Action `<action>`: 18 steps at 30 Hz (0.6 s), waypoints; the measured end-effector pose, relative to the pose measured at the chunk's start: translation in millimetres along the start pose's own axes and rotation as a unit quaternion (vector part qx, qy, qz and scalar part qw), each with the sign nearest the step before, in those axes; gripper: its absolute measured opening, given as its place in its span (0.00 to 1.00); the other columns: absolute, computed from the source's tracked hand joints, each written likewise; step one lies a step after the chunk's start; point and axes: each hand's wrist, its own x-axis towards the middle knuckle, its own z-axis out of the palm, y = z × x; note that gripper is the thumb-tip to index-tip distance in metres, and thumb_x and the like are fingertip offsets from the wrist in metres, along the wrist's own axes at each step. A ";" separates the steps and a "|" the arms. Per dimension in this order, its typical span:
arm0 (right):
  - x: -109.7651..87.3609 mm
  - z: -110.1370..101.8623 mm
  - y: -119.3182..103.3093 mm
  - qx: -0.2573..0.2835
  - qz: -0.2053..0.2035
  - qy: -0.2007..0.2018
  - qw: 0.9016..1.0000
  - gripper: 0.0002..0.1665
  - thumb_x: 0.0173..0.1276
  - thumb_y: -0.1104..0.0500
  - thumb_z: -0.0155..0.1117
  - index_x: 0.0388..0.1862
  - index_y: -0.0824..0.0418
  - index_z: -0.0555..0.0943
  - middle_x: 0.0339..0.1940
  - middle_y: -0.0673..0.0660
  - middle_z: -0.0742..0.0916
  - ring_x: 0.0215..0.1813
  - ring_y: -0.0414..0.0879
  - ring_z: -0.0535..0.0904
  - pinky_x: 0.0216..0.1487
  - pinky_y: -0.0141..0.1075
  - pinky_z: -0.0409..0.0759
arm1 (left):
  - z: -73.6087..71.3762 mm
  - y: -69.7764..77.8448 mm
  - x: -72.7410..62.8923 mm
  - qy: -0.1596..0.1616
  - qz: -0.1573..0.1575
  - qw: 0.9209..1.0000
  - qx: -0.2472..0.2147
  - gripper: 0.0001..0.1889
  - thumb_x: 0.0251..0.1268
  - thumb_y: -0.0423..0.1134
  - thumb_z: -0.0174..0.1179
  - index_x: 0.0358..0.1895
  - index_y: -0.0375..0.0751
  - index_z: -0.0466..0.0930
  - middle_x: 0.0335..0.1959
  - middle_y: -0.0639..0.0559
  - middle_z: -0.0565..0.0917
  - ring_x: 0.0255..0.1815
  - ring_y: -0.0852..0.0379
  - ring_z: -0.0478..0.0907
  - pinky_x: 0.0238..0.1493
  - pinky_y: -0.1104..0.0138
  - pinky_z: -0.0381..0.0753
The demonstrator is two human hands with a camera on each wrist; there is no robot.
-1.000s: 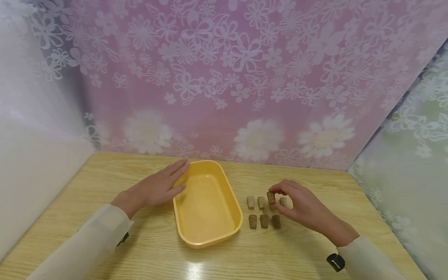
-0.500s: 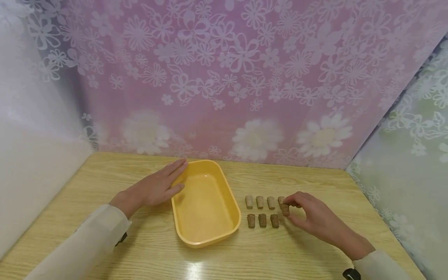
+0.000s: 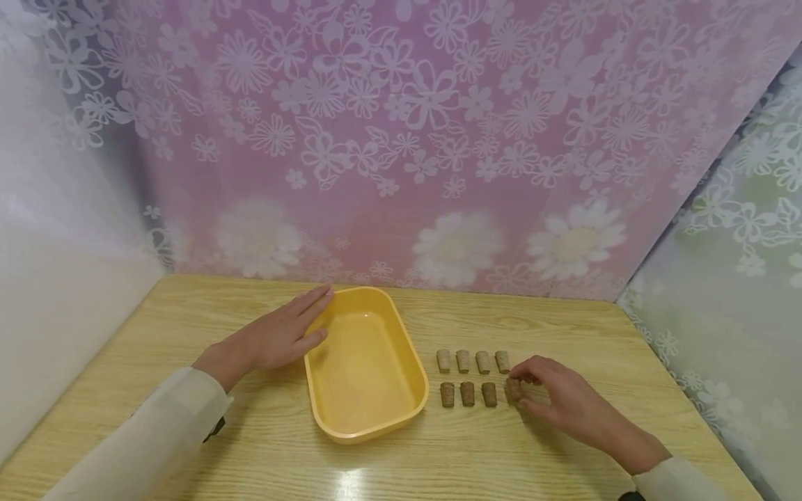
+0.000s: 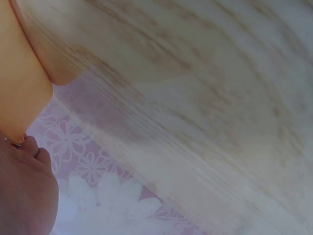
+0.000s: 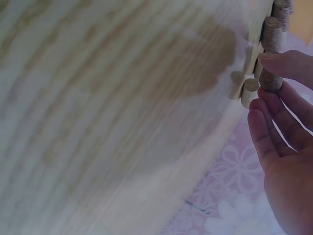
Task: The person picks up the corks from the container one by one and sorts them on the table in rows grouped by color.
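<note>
My right hand (image 3: 567, 400) pinches a dark brown cork (image 3: 514, 390) between thumb and fingers, at the right end of the front row. The right wrist view shows this same held cork (image 5: 271, 81) standing next to a lighter cork (image 5: 250, 93). My left hand (image 3: 276, 341) lies with straight fingers along the left side of a yellow plastic tub (image 3: 370, 379), fingertips at its far left corner. In the left wrist view, the tub's outer wall (image 4: 24, 73) stands beside part of that hand (image 4: 27, 191).
Light corks (image 3: 482, 362) form a back row, and dark corks (image 3: 466, 394) make a front row to the tub's right. All stand on a wood-grain table (image 3: 489, 459). A pink flowered curtain (image 3: 376, 174) hangs behind the table's far edge.
My right hand has carried the dark cork rightward, then toward the front, from over the light row to the end of the dark row. The left hand stays at the tub.
</note>
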 end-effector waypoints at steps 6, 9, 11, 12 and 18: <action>-2.2 4.4 3.5 0.000 -0.008 -0.007 1.000 0.24 0.66 0.61 0.84 0.59 0.53 0.85 0.54 0.45 0.88 0.52 0.47 0.87 0.50 0.40 0.90 | 1.3 -0.1 -1.1 -0.002 -0.004 1.000 -0.001 0.40 0.91 0.54 0.47 0.92 0.44 0.41 0.94 0.46 0.41 0.93 0.38 0.44 0.87 0.37 0.56; -2.7 6.3 4.6 0.000 -0.007 -0.010 1.000 0.24 0.66 0.61 0.84 0.59 0.52 0.85 0.53 0.44 0.88 0.51 0.44 0.86 0.49 0.39 0.90 | 2.5 -0.4 -1.6 -0.002 -0.008 1.000 0.001 0.40 0.91 0.54 0.47 0.92 0.45 0.41 0.94 0.47 0.41 0.93 0.39 0.44 0.87 0.38 0.57; -2.9 7.2 5.2 0.001 -0.008 -0.012 1.000 0.24 0.66 0.61 0.84 0.59 0.52 0.85 0.53 0.44 0.87 0.50 0.43 0.86 0.48 0.38 0.89 | 3.1 -0.2 -1.9 -0.001 -0.009 1.000 0.001 0.40 0.91 0.54 0.48 0.92 0.45 0.41 0.94 0.47 0.41 0.93 0.39 0.44 0.87 0.38 0.58; -2.9 7.5 5.5 0.003 -0.008 -0.013 1.000 0.24 0.66 0.60 0.84 0.59 0.52 0.85 0.53 0.43 0.87 0.50 0.42 0.86 0.48 0.38 0.89 | 3.4 -0.1 -2.0 0.000 -0.007 1.000 0.001 0.40 0.91 0.54 0.48 0.92 0.45 0.41 0.94 0.47 0.41 0.93 0.39 0.44 0.87 0.38 0.58; -2.7 7.9 7.1 0.009 -0.015 -0.016 1.000 0.25 0.67 0.61 0.83 0.61 0.52 0.84 0.54 0.44 0.87 0.51 0.42 0.86 0.49 0.38 0.89 | 3.5 1.7 -3.5 0.003 -0.002 1.000 0.000 0.40 0.91 0.53 0.48 0.92 0.43 0.42 0.93 0.45 0.42 0.93 0.38 0.44 0.88 0.37 0.56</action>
